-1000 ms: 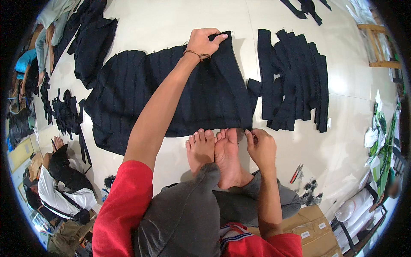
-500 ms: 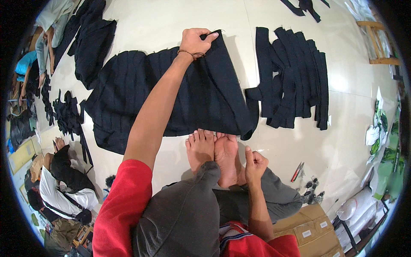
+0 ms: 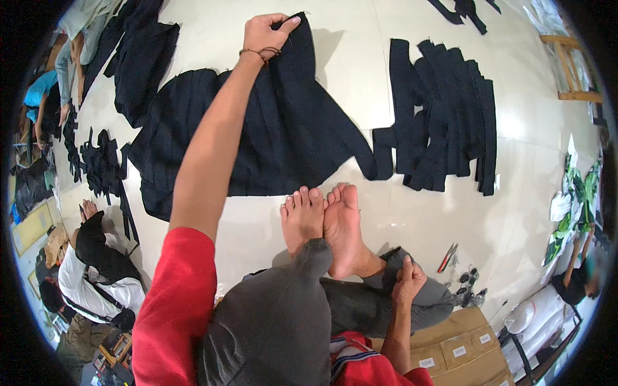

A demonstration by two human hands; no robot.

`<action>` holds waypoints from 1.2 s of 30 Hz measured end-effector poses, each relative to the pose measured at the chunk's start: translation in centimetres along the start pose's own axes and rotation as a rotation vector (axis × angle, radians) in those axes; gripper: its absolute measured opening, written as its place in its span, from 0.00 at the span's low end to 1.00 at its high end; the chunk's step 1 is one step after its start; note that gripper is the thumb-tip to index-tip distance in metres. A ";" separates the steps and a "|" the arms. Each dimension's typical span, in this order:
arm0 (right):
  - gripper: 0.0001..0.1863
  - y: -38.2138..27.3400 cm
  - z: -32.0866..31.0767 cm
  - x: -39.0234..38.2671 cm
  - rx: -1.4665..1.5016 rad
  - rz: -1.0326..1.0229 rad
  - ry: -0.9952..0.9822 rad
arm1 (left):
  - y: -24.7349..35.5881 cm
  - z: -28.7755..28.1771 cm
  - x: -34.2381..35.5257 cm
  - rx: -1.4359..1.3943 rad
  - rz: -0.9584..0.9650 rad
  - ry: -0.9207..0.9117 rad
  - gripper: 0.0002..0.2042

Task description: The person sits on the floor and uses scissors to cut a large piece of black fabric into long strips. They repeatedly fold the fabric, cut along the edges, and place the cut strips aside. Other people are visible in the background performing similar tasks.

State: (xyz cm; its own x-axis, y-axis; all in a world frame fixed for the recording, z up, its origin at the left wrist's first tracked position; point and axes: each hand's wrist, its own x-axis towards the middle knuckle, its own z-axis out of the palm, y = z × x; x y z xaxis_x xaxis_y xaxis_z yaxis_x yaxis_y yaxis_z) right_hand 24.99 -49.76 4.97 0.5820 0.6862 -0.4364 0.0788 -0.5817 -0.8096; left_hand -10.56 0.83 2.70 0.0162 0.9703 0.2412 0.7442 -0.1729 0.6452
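My left hand point(image 3: 262, 33) is closed, pinching the far corner of a large black cloth point(image 3: 251, 141) between thumb and fingers. That corner is lifted and casts a shadow on the floor. Folds or layered strips run across the cloth, and its right side narrows into a tail near a group of black fabric strips point(image 3: 444, 116). My right hand point(image 3: 410, 281) is closed, thumb up, against the grey trouser leg near its hem. Whether anything is between its fingers is hidden. My bare feet point(image 3: 304, 215) are at the cloth's near edge.
Red-handled snips point(image 3: 445, 258) lie to the right, beside dark scraps point(image 3: 470, 289). Cardboard boxes point(image 3: 460, 347) stand at lower right. More black cloth point(image 3: 141, 71) and tangled strips point(image 3: 102, 164) lie left. Other people point(image 3: 103, 276) sit left, and another person point(image 3: 577, 280) is at the right edge.
My left hand has carried the cloth's corner farther away and left, drawing its near right edge back from my feet. My right hand has moved right and nearer, against the trouser leg.
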 end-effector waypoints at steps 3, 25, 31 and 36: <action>0.17 -2.4 0.0 0.4 0.053 0.085 -0.130 | 0.1 0.2 0.3 -0.011 0.031 -0.033 0.19; 0.29 -0.2 -18.2 10.2 -0.262 -0.128 0.207 | -0.5 1.5 -1.1 0.082 0.069 -0.109 0.20; 0.32 2.5 -26.5 9.8 0.172 0.185 0.230 | -0.4 1.5 -0.8 0.048 -0.080 -0.202 0.22; 0.17 5.3 -30.9 10.4 -0.662 0.005 0.340 | -1.1 1.8 -0.8 0.059 -0.043 -0.186 0.22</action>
State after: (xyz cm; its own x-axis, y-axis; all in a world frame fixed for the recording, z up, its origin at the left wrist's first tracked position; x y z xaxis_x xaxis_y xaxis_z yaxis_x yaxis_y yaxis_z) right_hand 56.45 -59.23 8.29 0.7934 0.5725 -0.2067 0.4845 -0.7995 -0.3550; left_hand -10.24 0.55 0.49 0.1023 0.9921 0.0726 0.7846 -0.1254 0.6072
